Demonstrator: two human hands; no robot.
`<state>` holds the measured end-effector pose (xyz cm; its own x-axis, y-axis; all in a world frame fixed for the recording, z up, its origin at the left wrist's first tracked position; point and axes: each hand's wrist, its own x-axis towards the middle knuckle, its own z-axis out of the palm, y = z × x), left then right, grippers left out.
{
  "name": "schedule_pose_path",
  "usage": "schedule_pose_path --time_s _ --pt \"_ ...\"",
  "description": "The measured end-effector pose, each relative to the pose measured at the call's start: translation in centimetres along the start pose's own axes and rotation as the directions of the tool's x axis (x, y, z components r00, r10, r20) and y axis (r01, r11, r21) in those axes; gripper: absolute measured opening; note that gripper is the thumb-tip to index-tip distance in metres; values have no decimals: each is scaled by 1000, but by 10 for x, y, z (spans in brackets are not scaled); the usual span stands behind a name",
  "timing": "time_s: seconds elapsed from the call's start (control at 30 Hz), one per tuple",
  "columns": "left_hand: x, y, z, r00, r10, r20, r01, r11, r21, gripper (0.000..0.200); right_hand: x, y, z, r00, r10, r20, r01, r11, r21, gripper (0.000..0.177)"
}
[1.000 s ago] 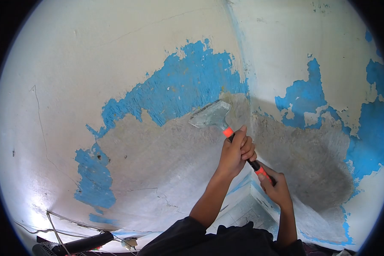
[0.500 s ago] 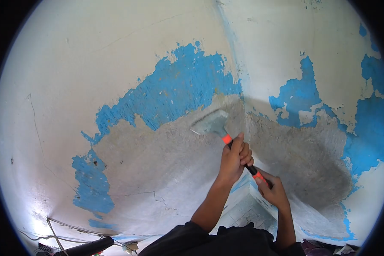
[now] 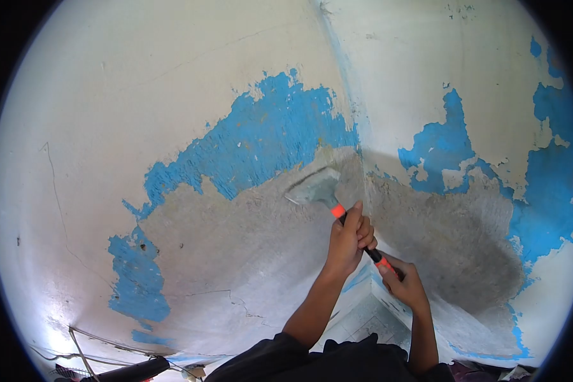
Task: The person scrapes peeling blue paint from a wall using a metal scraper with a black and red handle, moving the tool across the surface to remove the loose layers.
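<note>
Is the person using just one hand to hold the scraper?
No, the left hand and the right hand both grip the scraper.

No readable text in this one, folks
No letters, brands, numbers or signs can be made out anywhere: nothing can be read on the scraper [image 3: 317, 187], blade or handle, and no writing can be picked out on the walls [image 3: 165, 121] or on the dark clothing [image 3: 267, 360]. The stuff at the lower left edge is shown too small and too cut off for any label to be read.
</note>
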<state>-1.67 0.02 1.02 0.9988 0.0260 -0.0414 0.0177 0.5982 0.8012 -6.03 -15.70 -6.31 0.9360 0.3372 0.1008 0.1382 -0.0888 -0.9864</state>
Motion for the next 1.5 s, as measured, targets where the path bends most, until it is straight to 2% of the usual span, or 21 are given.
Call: schedule_pose_path --time_s 0.07,0.17,0.27,0.37,0.47,0.57,0.67,0.77,0.87,0.97,1.13,1.27,1.5 --pt "1 9 6 1000 18 21 -18 1000 -7 44 8 -21 -2 999 -49 -2 48 998 -31 39" --pt "7 21 21 998 37 43 -36 999 -14 44 6 -31 -13 999 -24 -26 23 999 -27 39" --pt "3 5 12 1000 1 17 -1 1000 4 44 -1 -12 -9 1000 13 -15 -13 999 36 39" --pt "2 -7 0 1000 -29 -9 29 1000 10 44 -5 9 -4 999 43 -10 -43 999 6 39" --pt "0 1 2 1000 -18 6 18 1000 -2 44 2 -2 -4 1000 -2 5 2 1000 25 39" --pt "2 10 12 1000 4 19 -3 1000 -21 44 4 -18 -14 999 45 1 -45 999 -5 38" --pt "-3 2 6 1000 -13 -6 13 1000 -21 44 -4 -9 -4 1000 11 -18 -10 1000 13 37" --pt "-6 -1 1 1000 2 -28 -2 1000 -22 44 -4 7 0 999 -32 -13 32 998 -50 37" --pt "-10 13 3 999 40 -7 -40 999 -30 44 5 -16 -1 996 -85 16 86 996 -22 37" --pt "-9 12 9 999 29 -15 -30 998 -58 43 1 -28 -8 1000 -6 25 8 995 -98 37" --pt "-17 -1 -8 999 -18 -33 16 998 -60 42 -5 -5 2 998 -59 17 60 994 -86 37" --pt "-15 16 -1 998 52 26 -50 996 -80 43 2 -37 3 994 -103 19 105 990 -95 37" --pt "-16 -6 -9 999 -33 -31 31 998 -56 43 -11 -1 2 1000 0 4 0 999 -39 37"
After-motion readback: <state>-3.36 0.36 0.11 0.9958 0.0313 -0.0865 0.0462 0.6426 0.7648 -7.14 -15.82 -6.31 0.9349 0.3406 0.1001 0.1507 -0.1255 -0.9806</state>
